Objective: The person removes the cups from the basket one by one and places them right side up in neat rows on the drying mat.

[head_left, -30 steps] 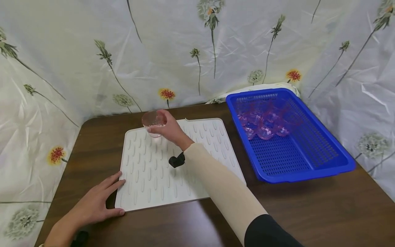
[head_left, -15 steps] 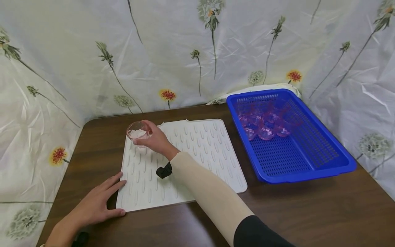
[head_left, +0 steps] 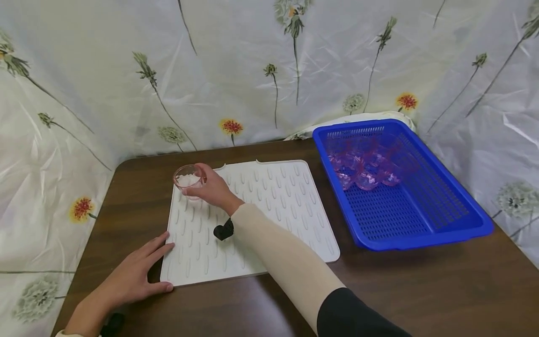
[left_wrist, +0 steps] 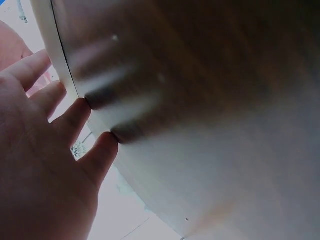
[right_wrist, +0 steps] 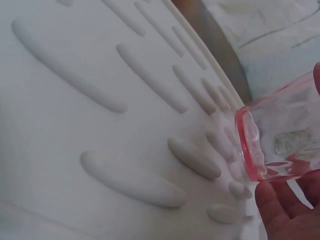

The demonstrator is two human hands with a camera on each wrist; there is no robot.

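The right hand (head_left: 214, 189) gripped the glass (head_left: 185, 180) by its side between thumb and fingers, probably to leave the base free to face the mat (head_left: 202, 243); the glass was upright at the mat's far left corner, contact unclear. The left hand (head_left: 130, 276) had its fingers straight and spread at the left edge, perhaps to steady the mat. On the counter (head_left: 421, 290), the basket (head_left: 421, 243) held other glasses (head_left: 366, 173) grouped. Compared with a second earlier, the glass was further left, while the left hand had stayed put
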